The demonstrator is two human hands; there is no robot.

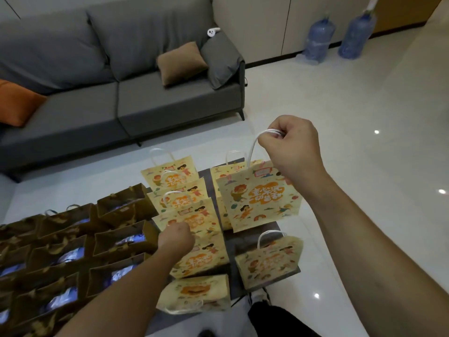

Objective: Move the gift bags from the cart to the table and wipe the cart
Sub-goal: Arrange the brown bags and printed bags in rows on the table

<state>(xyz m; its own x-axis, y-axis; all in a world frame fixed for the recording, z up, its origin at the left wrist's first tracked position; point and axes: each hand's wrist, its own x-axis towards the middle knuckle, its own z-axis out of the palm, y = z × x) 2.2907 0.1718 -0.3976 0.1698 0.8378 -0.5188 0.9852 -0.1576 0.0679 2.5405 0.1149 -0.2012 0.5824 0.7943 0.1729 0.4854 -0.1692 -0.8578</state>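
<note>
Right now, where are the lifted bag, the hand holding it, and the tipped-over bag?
lifted bag point(261, 198), head view, printed front.
right hand point(290, 139), head view, back of hand.
tipped-over bag point(194, 294), head view, upturned side.

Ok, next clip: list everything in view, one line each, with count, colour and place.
cartoon gift bags: about eight, pale yellow with orange print, on the dark surface at centre; one lies tipped over at the near edge.
lifted gift bag: one, same print, hanging by its white handles.
brown gift bags: many, dark brown, in rows at left.
sofa: one, grey, behind.
cushions: tan, grey and orange, on the sofa.
white controller: one, on the sofa arm.
water jugs: two, blue, by the wall.
left hand: at a yellow bag's top.
right hand: gripping the lifted bag's handles.
</note>
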